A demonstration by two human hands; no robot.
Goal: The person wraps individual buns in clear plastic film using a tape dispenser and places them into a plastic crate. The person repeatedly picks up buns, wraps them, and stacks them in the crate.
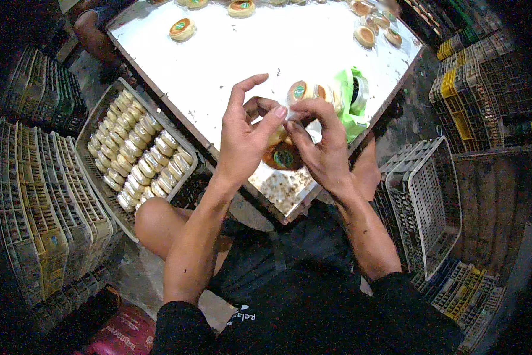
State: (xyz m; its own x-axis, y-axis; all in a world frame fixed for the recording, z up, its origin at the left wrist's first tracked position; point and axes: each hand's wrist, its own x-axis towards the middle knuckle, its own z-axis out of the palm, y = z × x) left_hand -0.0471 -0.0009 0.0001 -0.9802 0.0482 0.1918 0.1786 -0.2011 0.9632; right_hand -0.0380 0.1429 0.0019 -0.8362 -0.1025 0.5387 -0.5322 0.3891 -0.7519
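Observation:
My left hand point(248, 133) and my right hand point(323, 144) meet over the near corner of a white-topped table point(212, 62). Between their fingertips is a thin, translucent plastic wrapper point(290, 111), pinched by both. My left index finger sticks up, away from the pinch. Just below my hands sits a round bun point(283, 157) with a browned top and a green sticker; my fingers partly hide it. Beyond my right hand, a row of buns point(298, 90) stands on edge beside a bright green plastic bag point(348, 104) and a roll of clear tape point(360, 95).
Left of the table, a plastic crate point(83, 146) holds rows of wrapped buns point(135, 146). Stacked crates point(48, 213) stand at far left, more crates point(465, 93) at right, with a grey crate point(425, 213) nearer. Other buns point(182, 29) lie across the table. Another person's leg point(93, 40) shows at upper left.

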